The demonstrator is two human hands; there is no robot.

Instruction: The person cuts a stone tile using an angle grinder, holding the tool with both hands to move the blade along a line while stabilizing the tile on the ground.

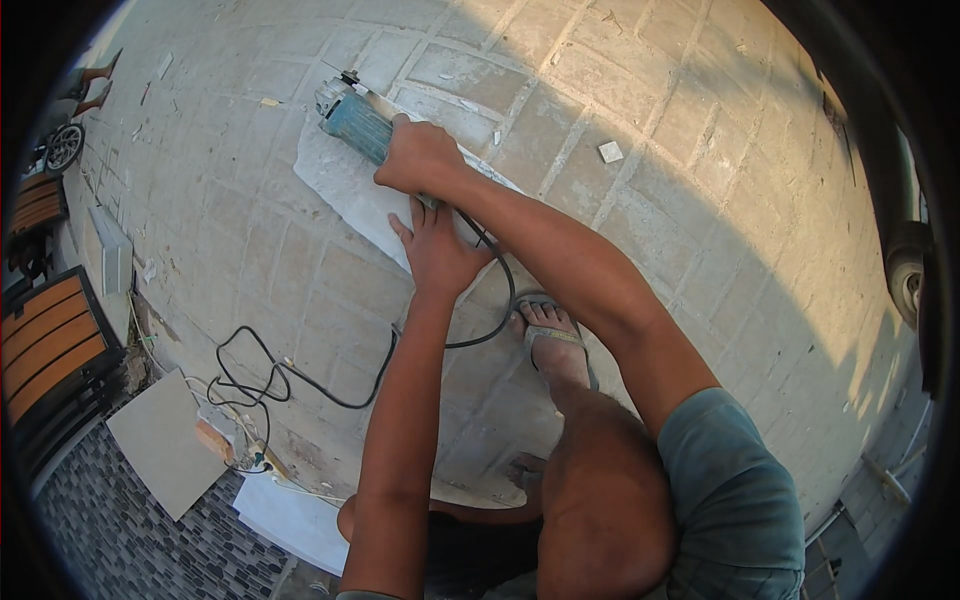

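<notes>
My right hand (420, 155) is closed around the body of a teal angle grinder (350, 122), whose metal head points up and to the left. The grinder lies over an irregular white slab (335, 190) on the paving. My left hand (440, 250) presses on the slab just below the grinder, fingers spread. A black cord (505, 290) runs from the tool down beside my sandaled foot (550, 340) and coils on the ground to the left.
Slatted benches (50, 335) and a wheel (64, 146) line the left side, where another person's legs (95, 80) show. A grey tile (160, 440) and white sheets (290, 520) lie lower left. Small scraps (610, 152) dot the paving (700, 110). A vehicle wheel (905, 275) is at the right.
</notes>
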